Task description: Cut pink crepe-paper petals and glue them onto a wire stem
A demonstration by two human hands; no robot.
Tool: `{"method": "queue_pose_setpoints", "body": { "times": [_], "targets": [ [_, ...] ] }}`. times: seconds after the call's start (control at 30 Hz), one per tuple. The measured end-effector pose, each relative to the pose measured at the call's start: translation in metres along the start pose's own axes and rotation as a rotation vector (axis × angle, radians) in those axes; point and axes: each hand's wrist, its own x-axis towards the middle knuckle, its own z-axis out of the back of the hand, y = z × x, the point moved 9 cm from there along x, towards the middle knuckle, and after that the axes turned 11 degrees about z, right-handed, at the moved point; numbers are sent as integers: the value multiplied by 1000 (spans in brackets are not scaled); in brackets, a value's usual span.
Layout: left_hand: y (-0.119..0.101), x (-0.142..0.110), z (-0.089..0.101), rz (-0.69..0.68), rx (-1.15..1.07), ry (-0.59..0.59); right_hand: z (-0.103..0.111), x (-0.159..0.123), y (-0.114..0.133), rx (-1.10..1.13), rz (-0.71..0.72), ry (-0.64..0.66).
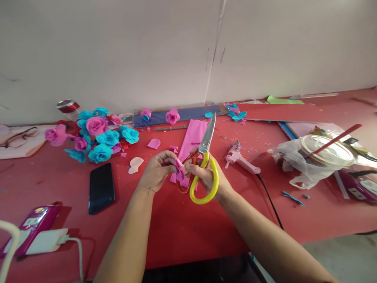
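My left hand pinches a small piece of pink crepe paper between thumb and fingers. Wrapped round a pair of scissors is my right hand; its thumb and fingertips also touch the pink paper's right side. The scissors have one yellow handle loop and one orange-red loop, and their blades point away from me, pressed together. Beneath both hands lies a long pink paper strip. Left of it are a pink petal and a pale heart-shaped cutout.
A bunch of blue and pink paper flowers and a phone are on the left. To the right lie a pink glue gun with its cord and a bagged tub. Two loose flowers, one a pink rose, sit by the wall.
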Motion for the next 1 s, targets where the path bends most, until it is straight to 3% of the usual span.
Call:
{"method": "queue_pose_setpoints", "body": {
  "times": [0.2,0.6,1.0],
  "targets": [
    [-3,-2,2,7,55,-60,-2,-1,5,-70,11,25],
    [-2,-2,-2,19,17,33,0,1,-6,39,0,31],
    [-2,-2,-1,19,54,-1,1,0,-1,-30,11,13]
  ]
}}
